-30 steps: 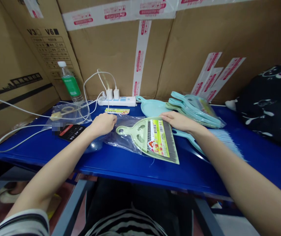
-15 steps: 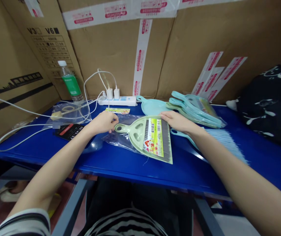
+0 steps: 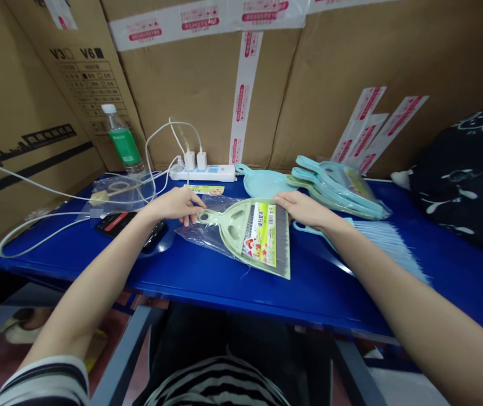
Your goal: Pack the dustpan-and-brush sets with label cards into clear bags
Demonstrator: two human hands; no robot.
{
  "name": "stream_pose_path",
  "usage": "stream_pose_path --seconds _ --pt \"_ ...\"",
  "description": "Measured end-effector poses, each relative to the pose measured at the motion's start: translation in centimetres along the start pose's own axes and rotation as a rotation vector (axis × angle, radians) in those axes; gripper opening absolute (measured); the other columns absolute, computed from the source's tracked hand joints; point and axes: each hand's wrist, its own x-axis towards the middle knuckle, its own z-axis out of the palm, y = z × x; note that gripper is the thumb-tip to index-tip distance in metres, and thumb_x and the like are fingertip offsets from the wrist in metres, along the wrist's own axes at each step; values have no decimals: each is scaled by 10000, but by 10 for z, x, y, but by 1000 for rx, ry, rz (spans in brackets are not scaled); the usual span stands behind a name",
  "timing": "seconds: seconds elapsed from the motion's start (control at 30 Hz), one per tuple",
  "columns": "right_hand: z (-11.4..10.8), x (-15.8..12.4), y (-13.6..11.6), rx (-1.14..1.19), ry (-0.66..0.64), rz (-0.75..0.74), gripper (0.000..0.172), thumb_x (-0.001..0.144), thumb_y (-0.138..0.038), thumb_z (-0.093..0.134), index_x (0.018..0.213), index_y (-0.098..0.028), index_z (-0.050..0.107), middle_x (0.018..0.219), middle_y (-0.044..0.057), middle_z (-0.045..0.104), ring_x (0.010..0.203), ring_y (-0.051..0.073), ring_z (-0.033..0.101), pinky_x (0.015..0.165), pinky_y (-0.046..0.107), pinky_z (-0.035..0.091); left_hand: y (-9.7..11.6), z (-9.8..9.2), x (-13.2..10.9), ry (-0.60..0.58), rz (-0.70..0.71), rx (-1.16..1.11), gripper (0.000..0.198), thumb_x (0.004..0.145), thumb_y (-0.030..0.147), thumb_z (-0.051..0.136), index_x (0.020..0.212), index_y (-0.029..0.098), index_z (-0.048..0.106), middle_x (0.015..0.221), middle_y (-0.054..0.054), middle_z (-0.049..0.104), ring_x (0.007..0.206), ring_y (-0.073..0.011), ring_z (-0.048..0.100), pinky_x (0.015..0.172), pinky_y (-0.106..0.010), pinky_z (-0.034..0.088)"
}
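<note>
A bagged dustpan (image 3: 247,237) lies on the middle of the bench (image 3: 233,290), with the left hand (image 3: 173,206) at its handle end and the right hand (image 3: 304,208) on its far edge. Behind it stands a power strip (image 3: 203,172), with a loose dustpan (image 3: 262,183) to that strip's right and a stack of bagged dustpans (image 3: 334,189) further right. A brush (image 3: 387,242) lies in front of the stack. At the bench's left end, a water bottle (image 3: 123,141) stands behind a plastic bag (image 3: 118,192). Cardboard cartons (image 3: 199,96) rise along the back, and a black cloth bundle (image 3: 461,180) sits at the right end.
</note>
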Motion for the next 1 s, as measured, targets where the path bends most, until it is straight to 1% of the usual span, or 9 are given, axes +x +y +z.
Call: stream_pose_path --seconds 0.13,0.27,0.4,0.5,0.6,0.7,0.8,0.87,1.0 --pt "0 -1 -2 154 -52 90 297 910 -179 388 632 -204 489 581 -8 549 527 133 544 568 285 488 -7 4 8 13 -5 39 307 750 299 560 973 159 717 628 -7 686 518 -107 597 613 -239 458" --pt "0 -3 -8 325 -85 189 259 934 -175 388 718 -194 530 657 7 605 608 128 592 584 253 496 -5 7 10 24 -3 70 206 756 264 533 819 158 698 631 1 667 559 -117 613 660 -250 462" --pt "1 -5 -13 427 -91 257 222 955 -187 385 803 -193 547 739 24 638 645 116 600 524 203 461 -1 8 7 41 17 88 163 763 208 489 703 156 631 576 16 623 576 -118 607 663 -241 452" --pt "1 -5 -14 488 -111 278 218 971 -200 366 870 -197 559 812 37 658 661 115 604 511 196 454 2 9 6 64 -19 89 146 763 179 477 664 163 583 579 12 619 582 -119 605 646 -238 447" --pt "1 -5 -15 531 -121 302 242 986 -202 332 931 -197 567 851 43 672 647 109 604 530 205 474 3 10 5 61 -86 30 131 774 169 465 669 172 545 585 5 623 567 -121 611 618 -240 452" --pt "1 -4 -15 571 -104 321 270 991 -178 307 973 -196 576 866 44 683 676 104 622 588 213 508 4 11 6 52 -113 -24 112 801 163 437 731 176 524 589 -1 632 527 -121 607 580 -242 457" --pt "1 -3 -14 618 -79 320 282 983 -150 311 995 -203 588 889 44 692 760 112 652 699 237 539 2 12 6 41 -97 -32 127 832 172 398 798 169 520 599 -14 647 507 -125 610 558 -248 470" --pt "2 -2 -13 653 -88 309 285 976 -139 318 1009 -206 593 891 47 697 796 121 664 763 263 548 1 13 7 33 -85 -29 140 844 183 384 828 162 521 620 -27 661 515 -127 620 554 -247 478" --pt "3 -2 -13 692 -117 291 294 976 -136 299 1041 -202 578 891 57 700 795 131 678 767 284 565 -1 12 7 33 -70 -6 150 839 179 385 860 149 530 622 -29 661 532 -124 627 550 -232 473"
